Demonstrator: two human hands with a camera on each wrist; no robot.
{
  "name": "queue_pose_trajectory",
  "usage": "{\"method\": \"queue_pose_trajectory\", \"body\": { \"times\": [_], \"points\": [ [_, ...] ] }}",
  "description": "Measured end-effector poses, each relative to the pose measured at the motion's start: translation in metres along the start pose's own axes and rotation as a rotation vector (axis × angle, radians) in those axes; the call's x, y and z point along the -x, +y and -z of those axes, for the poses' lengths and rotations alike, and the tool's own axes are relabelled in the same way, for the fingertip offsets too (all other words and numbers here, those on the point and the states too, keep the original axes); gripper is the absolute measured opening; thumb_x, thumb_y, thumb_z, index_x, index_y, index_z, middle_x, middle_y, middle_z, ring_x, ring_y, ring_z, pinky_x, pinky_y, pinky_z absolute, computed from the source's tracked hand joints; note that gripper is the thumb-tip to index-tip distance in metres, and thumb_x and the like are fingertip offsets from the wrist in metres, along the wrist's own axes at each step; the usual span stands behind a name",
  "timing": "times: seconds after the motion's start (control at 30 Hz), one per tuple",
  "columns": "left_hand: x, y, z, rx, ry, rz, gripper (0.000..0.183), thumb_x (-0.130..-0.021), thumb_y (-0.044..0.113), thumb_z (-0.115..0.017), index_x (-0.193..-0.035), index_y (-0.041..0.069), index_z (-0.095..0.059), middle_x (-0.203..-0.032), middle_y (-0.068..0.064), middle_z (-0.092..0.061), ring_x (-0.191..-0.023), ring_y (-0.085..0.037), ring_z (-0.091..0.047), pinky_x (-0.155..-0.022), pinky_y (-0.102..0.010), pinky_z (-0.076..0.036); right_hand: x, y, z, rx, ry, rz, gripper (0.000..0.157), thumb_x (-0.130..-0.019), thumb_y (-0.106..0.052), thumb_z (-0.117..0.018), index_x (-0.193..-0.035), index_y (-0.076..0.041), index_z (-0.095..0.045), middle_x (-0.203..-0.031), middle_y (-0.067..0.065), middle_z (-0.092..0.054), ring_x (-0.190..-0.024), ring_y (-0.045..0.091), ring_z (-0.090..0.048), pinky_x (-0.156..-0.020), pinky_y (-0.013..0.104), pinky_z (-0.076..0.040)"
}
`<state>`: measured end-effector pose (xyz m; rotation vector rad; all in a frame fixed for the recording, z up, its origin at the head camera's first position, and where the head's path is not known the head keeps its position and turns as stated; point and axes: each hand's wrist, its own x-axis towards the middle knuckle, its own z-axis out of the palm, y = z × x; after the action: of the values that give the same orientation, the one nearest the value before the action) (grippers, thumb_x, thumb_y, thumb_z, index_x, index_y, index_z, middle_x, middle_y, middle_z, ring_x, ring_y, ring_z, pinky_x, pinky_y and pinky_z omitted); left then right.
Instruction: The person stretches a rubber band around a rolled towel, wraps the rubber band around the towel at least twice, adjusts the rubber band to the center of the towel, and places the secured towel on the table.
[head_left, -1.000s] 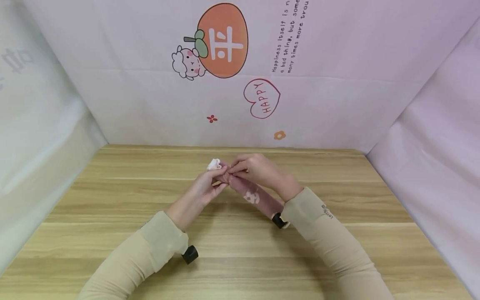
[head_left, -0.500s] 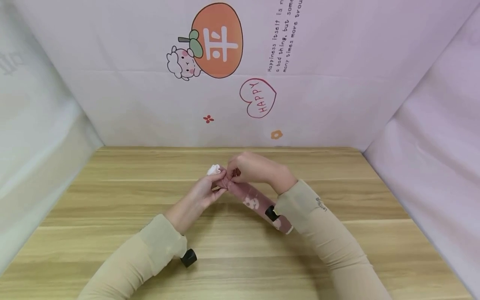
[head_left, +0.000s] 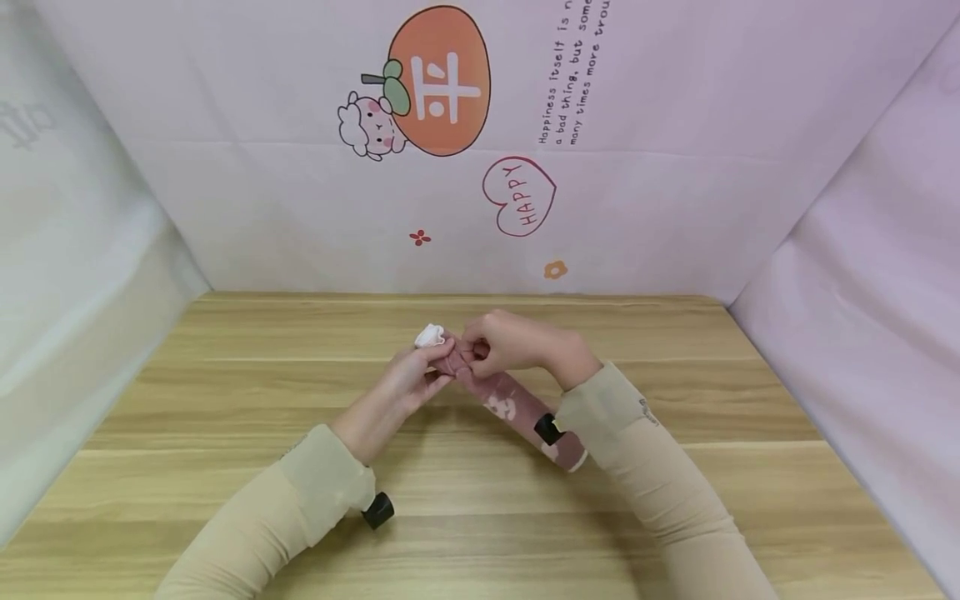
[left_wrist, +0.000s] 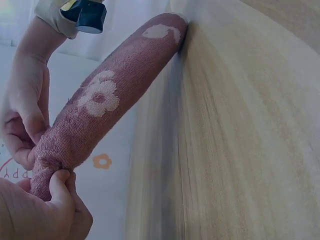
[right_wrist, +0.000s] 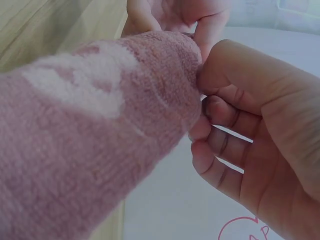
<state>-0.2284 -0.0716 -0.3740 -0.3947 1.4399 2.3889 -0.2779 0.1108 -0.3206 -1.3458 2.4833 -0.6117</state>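
Note:
A dusty-pink towel (head_left: 517, 410) with white flower patches is rolled into a long tube, which slants across the middle of the head view. Close to its far-left end the roll narrows to a cinched neck, with a ruffled white tip (head_left: 430, 336) beyond. My left hand (head_left: 405, 381) pinches this neck between thumb and fingers, as the left wrist view also shows. On the other side of the neck my right hand (head_left: 513, 343) has its thumb and curled fingers gripping the towel. Whether a thin band circles the neck is hard to tell. In the left wrist view, the towel's far end appears close to the tabletop.
The wood-grain table (head_left: 465, 533) lies under both arms. A white printed cloth backdrop (head_left: 300, 217) rises at its back edge, and pale cloth walls (head_left: 862, 250) flank both sides. A small black device (head_left: 378, 510) sits at each wrist cuff.
My right wrist has shifted a little left and the right fingers have curled more closely at the neck. More of the towel's near end now shows past the cuff. The left hand keeps its hold.

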Motion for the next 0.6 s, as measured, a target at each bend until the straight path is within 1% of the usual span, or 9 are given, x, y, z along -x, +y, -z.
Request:
{"method": "queue_pose_trajectory", "body": {
  "times": [0.13,0.3,0.43,0.6],
  "points": [
    [0.0,0.002,-0.002,-0.011,0.001,-0.015,0.008,-0.103,0.008,-0.06,-0.11,0.006,-0.057,-0.091,-0.002,-0.058,-0.074,-0.009,-0.057,-0.066,-0.016,-0.054,0.005,0.0,0.001,-0.024,0.01,0.002,0.02,-0.082,0.002,-0.066,-0.074,-0.014,-0.058,-0.07,-0.003,-0.047,-0.061,0.008,-0.042,-0.057,0.022,-0.035],
    [-0.002,0.003,-0.002,-0.008,0.002,-0.028,0.006,-0.104,0.007,-0.059,-0.109,0.007,-0.058,-0.088,0.0,-0.06,-0.07,-0.008,-0.057,-0.063,-0.015,-0.054,0.009,-0.001,0.002,-0.035,0.018,-0.009,0.018,-0.081,0.001,-0.065,-0.075,-0.014,-0.059,-0.07,-0.005,-0.048,-0.062,0.007,-0.042,-0.057,0.021,-0.035],
    [-0.002,0.005,-0.003,-0.005,0.016,-0.027,0.008,-0.103,0.007,-0.06,-0.111,0.006,-0.058,-0.09,-0.001,-0.06,-0.072,-0.009,-0.058,-0.064,-0.016,-0.054,0.012,-0.001,0.0,-0.051,0.02,-0.037,0.016,-0.083,0.001,-0.066,-0.077,-0.013,-0.061,-0.07,-0.004,-0.05,-0.063,0.008,-0.044,-0.057,0.022,-0.037],
    [-0.003,0.005,-0.002,0.001,0.022,-0.027,0.009,-0.103,0.006,-0.06,-0.112,0.006,-0.058,-0.092,-0.001,-0.06,-0.074,-0.009,-0.058,-0.068,-0.017,-0.055,0.015,-0.001,-0.002,-0.055,0.029,-0.037,0.016,-0.082,0.002,-0.066,-0.077,-0.013,-0.062,-0.071,-0.005,-0.05,-0.065,0.008,-0.045,-0.058,0.022,-0.038]
  ]
}}
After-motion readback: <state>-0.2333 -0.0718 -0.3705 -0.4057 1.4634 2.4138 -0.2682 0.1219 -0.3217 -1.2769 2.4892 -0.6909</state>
